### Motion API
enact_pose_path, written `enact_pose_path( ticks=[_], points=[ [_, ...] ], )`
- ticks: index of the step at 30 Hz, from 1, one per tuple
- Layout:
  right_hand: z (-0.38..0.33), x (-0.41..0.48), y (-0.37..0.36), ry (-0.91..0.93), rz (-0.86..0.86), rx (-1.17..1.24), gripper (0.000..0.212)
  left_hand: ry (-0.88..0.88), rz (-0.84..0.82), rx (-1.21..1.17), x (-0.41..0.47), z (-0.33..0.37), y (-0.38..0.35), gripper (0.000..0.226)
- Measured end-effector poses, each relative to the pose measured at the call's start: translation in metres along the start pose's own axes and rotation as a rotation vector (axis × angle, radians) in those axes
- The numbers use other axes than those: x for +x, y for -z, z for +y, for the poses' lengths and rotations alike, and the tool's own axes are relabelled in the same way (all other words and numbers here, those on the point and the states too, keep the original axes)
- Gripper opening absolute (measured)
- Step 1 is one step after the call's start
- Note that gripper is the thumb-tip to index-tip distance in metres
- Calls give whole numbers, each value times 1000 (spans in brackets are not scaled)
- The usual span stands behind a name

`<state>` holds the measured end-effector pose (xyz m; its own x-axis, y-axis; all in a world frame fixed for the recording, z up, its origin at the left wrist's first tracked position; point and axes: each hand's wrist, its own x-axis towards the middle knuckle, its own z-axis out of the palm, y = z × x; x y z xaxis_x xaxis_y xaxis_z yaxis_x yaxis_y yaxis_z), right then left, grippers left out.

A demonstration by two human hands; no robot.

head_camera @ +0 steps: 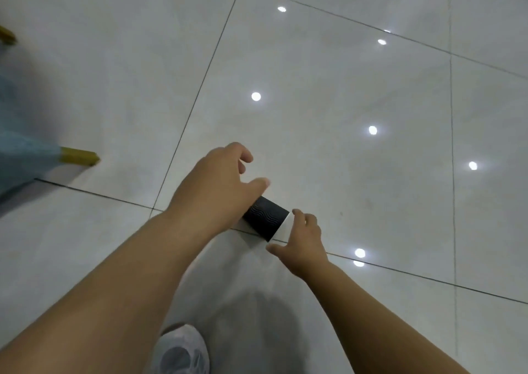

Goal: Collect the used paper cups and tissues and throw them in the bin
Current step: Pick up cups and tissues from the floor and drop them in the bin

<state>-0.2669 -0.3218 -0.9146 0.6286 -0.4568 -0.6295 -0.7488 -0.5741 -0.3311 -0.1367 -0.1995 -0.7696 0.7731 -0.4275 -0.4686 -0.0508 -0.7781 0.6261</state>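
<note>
Right hand (303,236) brackets the white rim of the paper cup (267,219), grip unclear; left hand (220,185) hovers loosely curled, empty. Glossy pale tile floor (343,88) mirrors round lights. The black, wave-embossed cup lies sideways across a grout line (400,270).

Open floor (371,88) right; chair leg (78,156) left.

Dim, even indoor light; ceiling lamps glare as white spots on the glossy floor (343,88); left edge blurred.
</note>
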Motion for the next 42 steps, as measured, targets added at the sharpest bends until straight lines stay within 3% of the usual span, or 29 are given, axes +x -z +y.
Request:
enact_pose_path(
  ticks=[5, 10, 18, 23, 28, 32, 37, 42],
  points=[
    [5, 38, -34, 89, -28, -117, 106, -23, -3, 137, 16, -3, -7, 42],
    [6, 49, -36, 120, 0, -126, 85, -16, -71, 176, 18, 0, -22, 43],
    [12, 35, 15, -27, -60, 164, 82, -95, -123, 259, 14, 15, -26, 39],
    [-3, -18, 86, -50, -81, 317, 84, -15, -147, 151, -39, 19, 1, 37],
    [-53, -97, 164, -46, -108, 535, 69, 32, -220, 182, -99, 48, 55, 49],
    [-116, -166, 233, 32, -174, 590, 71, 12, -155, 162, -141, 94, 121, 67],
    [-202, -251, 331, 205, -234, 591, 58, -72, -33, 146, -195, 163, 215, 85],
    [-279, -317, 415, 321, -257, 580, 76, -127, 45, 50, -234, 225, 305, 82]
  ],
)
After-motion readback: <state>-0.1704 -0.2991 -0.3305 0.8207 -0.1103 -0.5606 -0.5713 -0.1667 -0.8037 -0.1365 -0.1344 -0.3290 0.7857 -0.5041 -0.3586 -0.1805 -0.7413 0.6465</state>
